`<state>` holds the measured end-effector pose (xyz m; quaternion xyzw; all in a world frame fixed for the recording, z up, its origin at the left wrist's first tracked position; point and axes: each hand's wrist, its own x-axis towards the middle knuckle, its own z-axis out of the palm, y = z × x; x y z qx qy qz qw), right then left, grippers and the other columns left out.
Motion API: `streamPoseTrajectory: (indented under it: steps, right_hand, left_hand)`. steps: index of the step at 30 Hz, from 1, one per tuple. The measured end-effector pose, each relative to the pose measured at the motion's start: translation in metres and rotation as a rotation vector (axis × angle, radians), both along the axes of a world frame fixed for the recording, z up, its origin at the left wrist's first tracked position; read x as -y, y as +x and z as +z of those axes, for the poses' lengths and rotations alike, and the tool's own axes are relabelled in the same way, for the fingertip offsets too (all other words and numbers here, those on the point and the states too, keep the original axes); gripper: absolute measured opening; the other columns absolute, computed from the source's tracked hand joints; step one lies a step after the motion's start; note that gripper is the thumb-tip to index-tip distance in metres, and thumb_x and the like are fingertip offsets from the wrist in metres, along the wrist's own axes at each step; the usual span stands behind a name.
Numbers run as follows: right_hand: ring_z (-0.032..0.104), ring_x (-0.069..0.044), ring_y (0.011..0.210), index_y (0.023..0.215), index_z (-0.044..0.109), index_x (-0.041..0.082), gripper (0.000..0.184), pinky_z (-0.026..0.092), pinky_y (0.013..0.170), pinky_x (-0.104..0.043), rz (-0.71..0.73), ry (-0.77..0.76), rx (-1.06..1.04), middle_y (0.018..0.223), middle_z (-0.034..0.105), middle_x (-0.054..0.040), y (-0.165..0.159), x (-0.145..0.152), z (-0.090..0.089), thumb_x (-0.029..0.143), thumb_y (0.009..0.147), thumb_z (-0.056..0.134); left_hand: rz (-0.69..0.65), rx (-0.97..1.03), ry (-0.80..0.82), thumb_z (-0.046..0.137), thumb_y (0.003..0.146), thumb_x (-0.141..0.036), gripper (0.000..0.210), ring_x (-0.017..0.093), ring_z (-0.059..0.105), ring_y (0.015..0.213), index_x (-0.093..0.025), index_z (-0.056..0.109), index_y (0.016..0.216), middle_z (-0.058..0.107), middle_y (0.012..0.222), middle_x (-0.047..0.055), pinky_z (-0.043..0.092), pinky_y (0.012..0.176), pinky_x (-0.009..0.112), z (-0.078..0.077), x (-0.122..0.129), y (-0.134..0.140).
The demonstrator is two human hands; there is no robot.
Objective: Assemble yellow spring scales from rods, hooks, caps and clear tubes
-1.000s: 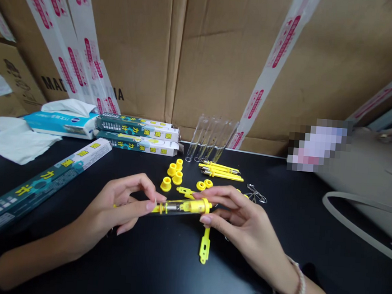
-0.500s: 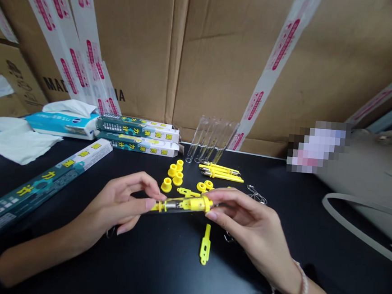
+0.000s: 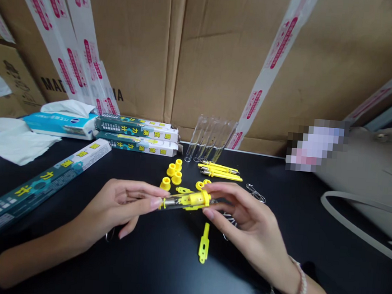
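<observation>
A clear-tubed spring scale (image 3: pixel 180 202) with yellow inner parts and a metal spring is held level above the black table. My left hand (image 3: pixel 120 206) pinches the tube's left part between thumb and fingers, hiding that end. At the other end, the thumb and fingertips of my right hand (image 3: pixel 253 221) close around the yellow end cap (image 3: pixel 206 198). A thin metal loop (image 3: pixel 109 235) shows below my left hand. Just under the held tube lies a flat yellow piece (image 3: pixel 204 243). Metal hooks (image 3: pixel 230 221) are partly hidden behind my right hand.
Behind the hands are yellow flanged caps (image 3: pixel 176 178), yellow rods with springs (image 3: pixel 221 171), S-shaped hooks (image 3: pixel 256 193) and upright clear tubes (image 3: pixel 210 141). Printed boxes (image 3: pixel 136 135), a long box (image 3: pixel 43 185) and a tissue pack (image 3: pixel 62 123) lie left. A grey bag (image 3: pixel 367 169) sits right.
My left fingers have shifted right along the tube, and the index finger is straighter. The right fingers have opened slightly around the cap. The view has moved a little.
</observation>
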<state>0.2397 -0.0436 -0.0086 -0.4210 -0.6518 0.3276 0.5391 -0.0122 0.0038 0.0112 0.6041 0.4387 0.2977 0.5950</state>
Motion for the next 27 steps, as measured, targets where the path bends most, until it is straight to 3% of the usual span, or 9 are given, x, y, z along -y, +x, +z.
streamPoseTrajectory:
  steps: [9,15,18,21,24,27]
  right_hand:
    - [0.074,-0.017,0.090,0.102,0.076,0.027,0.019,0.066,0.082,-0.028,0.006,-0.001,0.033,0.105,0.074,-0.0032,0.004,-0.003,0.001,0.020,0.085,0.076]
    - [0.073,-0.016,0.080,0.111,0.074,0.024,0.019,0.064,0.075,-0.028,0.035,0.000,0.122,0.105,0.074,-0.0060,0.015,-0.008,0.019,0.029,0.094,0.065]
    - [0.072,-0.015,0.071,0.110,0.073,0.023,0.021,0.062,0.070,-0.028,-0.049,0.023,0.162,0.097,0.075,-0.0055,0.025,-0.012,0.028,0.033,0.099,0.058]
    - [0.072,-0.016,0.071,0.102,0.073,0.024,0.016,0.060,0.067,-0.028,-0.169,0.074,0.328,0.091,0.077,-0.0036,0.037,-0.017,0.029,0.034,0.095,0.063]
    - [0.073,-0.019,0.079,0.102,0.072,0.025,0.012,0.059,0.074,-0.031,-0.263,0.214,0.572,0.095,0.078,-0.0027,0.047,-0.023,0.024,0.028,0.094,0.065]
    - [0.071,-0.021,0.086,0.107,0.070,0.025,0.016,0.057,0.078,-0.035,-0.250,0.322,0.742,0.098,0.076,-0.0048,0.052,-0.029,0.020,0.022,0.096,0.058]
  left_hand:
    - [-0.021,-0.009,0.018,0.072,0.084,-0.037,0.028,0.005,0.037,0.035,-0.016,0.078,0.100,0.048,0.044,-0.006,0.015,0.040,0.020,0.005,0.002,0.002]
    - [-0.022,0.069,-0.029,0.072,0.084,-0.038,0.031,0.005,0.029,0.035,-0.015,0.078,0.105,0.033,0.040,-0.010,0.019,0.036,0.019,0.001,-0.001,0.000]
    - [-0.033,0.114,-0.032,0.072,0.084,-0.040,0.033,0.004,0.026,0.033,-0.015,0.078,0.105,0.034,0.039,-0.010,0.019,0.034,0.019,-0.003,-0.004,-0.003]
    - [-0.022,0.135,-0.051,0.073,0.085,-0.040,0.033,0.004,0.025,0.034,-0.016,0.078,0.106,0.030,0.039,-0.011,0.020,0.034,0.018,-0.004,-0.006,-0.004]
    - [0.012,0.135,-0.069,0.073,0.084,-0.040,0.033,0.004,0.023,0.035,-0.017,0.077,0.107,0.027,0.039,-0.011,0.020,0.034,0.018,-0.003,-0.007,-0.004]
    - [0.036,0.117,-0.070,0.074,0.083,-0.041,0.034,0.004,0.023,0.036,-0.016,0.077,0.107,0.028,0.040,-0.011,0.018,0.035,0.019,-0.001,-0.006,-0.003]
